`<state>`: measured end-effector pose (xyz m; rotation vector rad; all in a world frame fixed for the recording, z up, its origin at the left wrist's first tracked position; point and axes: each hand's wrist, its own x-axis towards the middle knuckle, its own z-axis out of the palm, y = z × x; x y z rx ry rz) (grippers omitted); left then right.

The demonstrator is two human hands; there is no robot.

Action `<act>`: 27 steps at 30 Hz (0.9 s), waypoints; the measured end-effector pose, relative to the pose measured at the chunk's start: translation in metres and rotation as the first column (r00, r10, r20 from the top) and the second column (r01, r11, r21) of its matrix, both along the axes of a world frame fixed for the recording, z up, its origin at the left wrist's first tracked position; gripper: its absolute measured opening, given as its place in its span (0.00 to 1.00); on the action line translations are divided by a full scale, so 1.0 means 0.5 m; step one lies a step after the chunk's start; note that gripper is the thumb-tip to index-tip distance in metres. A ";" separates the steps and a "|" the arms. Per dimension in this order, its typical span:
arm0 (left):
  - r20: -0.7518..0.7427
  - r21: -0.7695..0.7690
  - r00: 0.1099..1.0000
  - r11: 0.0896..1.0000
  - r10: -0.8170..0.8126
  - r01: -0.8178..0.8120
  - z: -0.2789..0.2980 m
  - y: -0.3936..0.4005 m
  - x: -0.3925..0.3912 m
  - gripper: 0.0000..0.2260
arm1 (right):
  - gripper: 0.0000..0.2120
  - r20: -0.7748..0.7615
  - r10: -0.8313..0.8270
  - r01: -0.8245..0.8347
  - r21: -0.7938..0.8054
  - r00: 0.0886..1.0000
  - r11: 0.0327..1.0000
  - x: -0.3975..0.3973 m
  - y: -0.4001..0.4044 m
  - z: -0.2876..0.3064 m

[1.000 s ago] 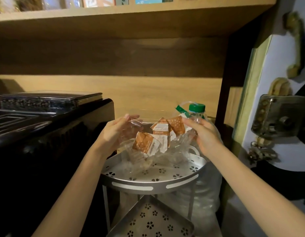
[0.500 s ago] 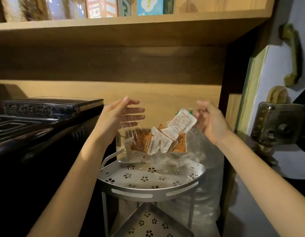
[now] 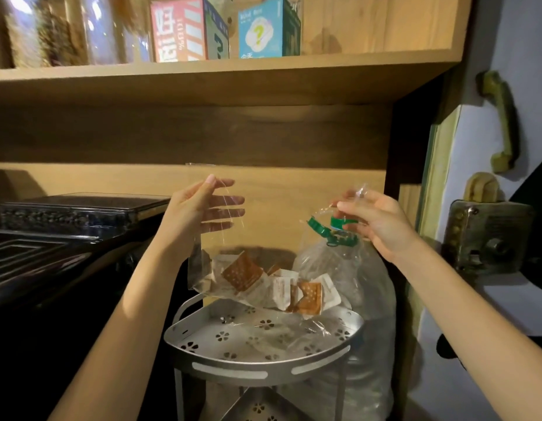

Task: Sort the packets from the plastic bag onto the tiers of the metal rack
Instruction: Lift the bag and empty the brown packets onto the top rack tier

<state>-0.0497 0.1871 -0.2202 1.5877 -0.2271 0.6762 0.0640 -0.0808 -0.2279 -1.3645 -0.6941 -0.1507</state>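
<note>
**Plastic bag held open above top tier of rack**

The plastic bag (image 3: pixel 221 268) is held up between both hands, above the top tier of the metal rack (image 3: pixel 263 364). The left hand (image 3: pixel 200 209) has its fingers nearly straight, with the bag's upper edge held against them; whether the thumb pinches the film cannot be told. The right hand (image 3: pixel 376 220) grips the bag's other corner in curled fingers, a tight grip. The packets (image 3: pixel 306 294), orange and white, lie bunched in the sagging bottom of the bag, just over the tier; print on them is too small to read. A clear bottle with a green cap (image 3: pixel 338 229) stands behind the rack. On the wooden shelf (image 3: pixel 221 74) above, a red box (image 3: pixel 178 28) bears large Chinese characters and "100%"; a blue box (image 3: pixel 260 28) shows a question mark.
</note>
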 end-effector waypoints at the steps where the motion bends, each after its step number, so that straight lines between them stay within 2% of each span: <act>1: -0.027 0.003 1.000 1.000 -0.012 0.012 -0.007 0.000 0.000 0.15 | 0.08 -0.013 -0.012 0.012 -0.005 1.000 1.000 0.003 -0.001 -0.004; 5: -0.070 0.050 0.997 0.999 0.022 -0.018 -0.066 0.005 -0.007 0.22 | 0.07 -0.083 -0.021 0.021 0.005 0.996 1.000 0.013 -0.006 -0.027; 8: -0.211 0.132 0.977 0.991 0.016 0.012 -0.120 0.009 -0.015 0.27 | 0.07 -0.122 0.000 0.002 0.016 0.993 1.000 0.018 -0.004 -0.045; 9: -0.264 0.142 0.965 0.989 0.001 0.038 -0.136 0.008 -0.015 0.25 | 0.08 -0.140 0.005 -0.001 0.028 0.990 1.000 0.019 -0.003 -0.049; 11: -0.304 0.160 0.953 0.985 -0.006 0.057 -0.159 0.003 -0.016 0.14 | 0.08 -0.171 0.009 -0.002 0.041 0.985 0.999 0.023 -0.001 -0.052; 13: -0.265 0.133 0.964 0.990 0.001 0.036 -0.169 -0.003 -0.018 0.09 | 0.12 -0.197 0.039 -0.032 0.038 0.980 0.999 0.025 -0.002 -0.054; 15: -0.210 0.090 0.978 0.996 0.010 0.009 -0.169 -0.007 -0.018 0.08 | 0.20 -0.228 0.113 -0.109 0.030 0.967 0.994 0.028 -0.010 -0.064; 19: -0.186 -0.020 0.982 0.999 0.026 -0.030 -0.155 -0.012 -0.013 0.07 | 0.36 -0.281 0.274 -0.324 -0.149 0.920 0.934 0.026 -0.046 -0.096; 22: -0.199 -0.017 0.978 0.998 0.063 -0.067 -0.145 -0.012 -0.007 0.08 | 0.47 -0.357 0.388 -0.472 -0.186 0.850 0.862 0.031 -0.074 -0.108; 25: -0.197 -0.038 0.977 0.995 0.086 -0.095 -0.137 -0.013 -0.002 0.07 | 0.42 -0.353 0.451 -0.563 -0.357 0.820 0.745 0.024 -0.082 -0.110; 27: -0.205 -0.031 0.975 0.995 0.082 -0.090 -0.132 -0.014 -0.001 0.06 | 0.31 -0.302 0.356 -0.466 -0.538 0.884 0.702 0.019 -0.071 -0.118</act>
